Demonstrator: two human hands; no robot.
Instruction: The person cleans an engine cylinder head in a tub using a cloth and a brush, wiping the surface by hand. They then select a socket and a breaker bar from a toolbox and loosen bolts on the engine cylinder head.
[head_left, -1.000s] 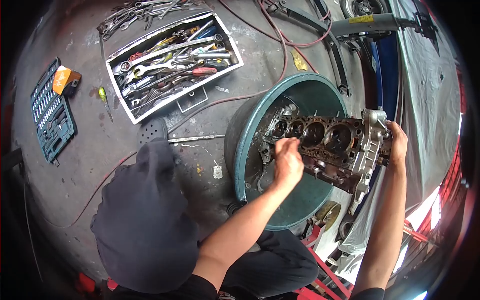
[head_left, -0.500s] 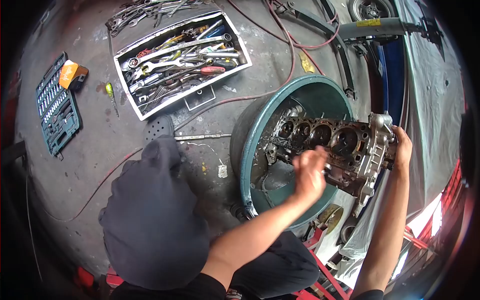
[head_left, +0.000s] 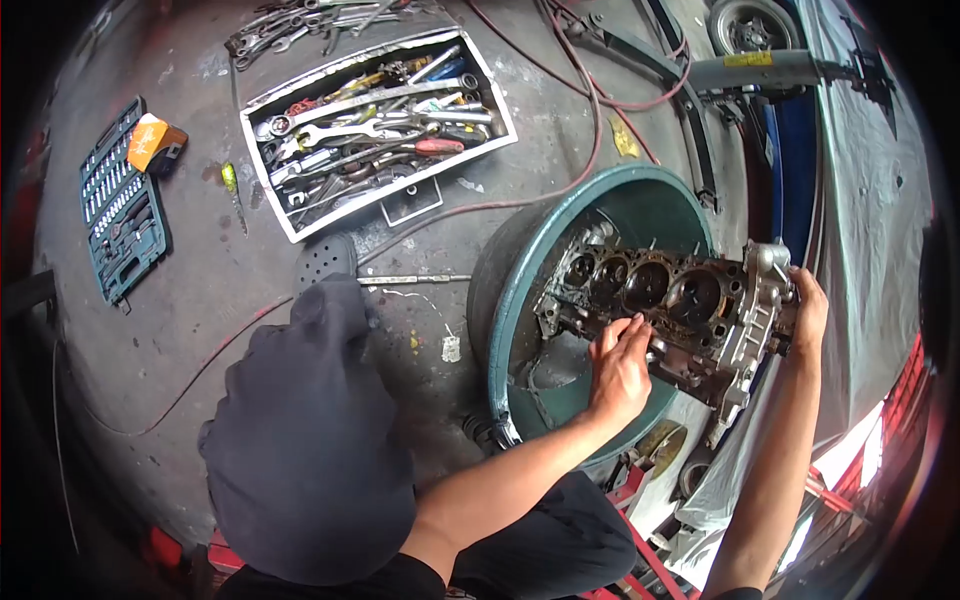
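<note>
A greasy engine block (head_left: 700, 330) with a row of open cylinder bores leans in a large green tub (head_left: 496, 330), its near end sticking out over the right rim. My right hand (head_left: 810, 308) is wrapped round the end of the block, by the pale metal housing (head_left: 752, 325). The fingers are partly hidden behind it. Against the block's lower side edge, below the bores, my left hand (head_left: 622, 372) has its fingertips drawn together. Whatever they may pinch is too small or hidden to make out. Some liquid shows in the bottom of the tub.
A white toolbox (head_left: 404, 185) full of wrenches stands beyond my knee, with more loose wrenches (head_left: 300, 28) behind it. Further left lie a socket set (head_left: 125, 215) and a green-handled screwdriver (head_left: 232, 185). Red hoses (head_left: 598, 120) cross the floor near a lift arm (head_left: 760, 70).
My left hand, blurred over the block before, has come down slightly and its fingertips now rest at the block's edge. The right hand keeps its grip. The whole view has shifted slightly.
</note>
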